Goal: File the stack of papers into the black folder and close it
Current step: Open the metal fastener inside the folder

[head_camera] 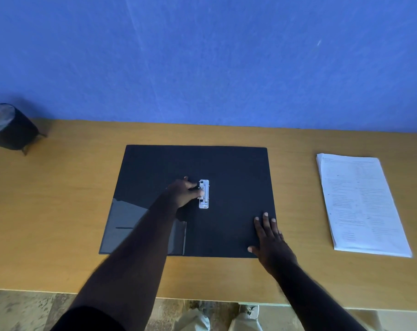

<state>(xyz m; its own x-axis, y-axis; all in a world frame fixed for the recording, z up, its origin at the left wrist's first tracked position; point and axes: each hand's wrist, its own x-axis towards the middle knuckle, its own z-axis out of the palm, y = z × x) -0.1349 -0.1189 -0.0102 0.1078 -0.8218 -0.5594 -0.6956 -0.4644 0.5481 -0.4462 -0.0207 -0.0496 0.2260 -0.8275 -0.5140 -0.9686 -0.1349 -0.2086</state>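
Observation:
The black folder lies open and flat in the middle of the wooden table. A silver metal clip sits at its centre. My left hand rests on the folder with its fingertips on the clip's left side. Near the folder's front right corner, my right hand presses flat with fingers spread. The stack of printed white papers lies on the table to the right, apart from the folder and from both hands.
A dark round container on small legs stands at the table's far left, against the blue wall. The table's front edge runs below my arms, with floor and shoes beyond it.

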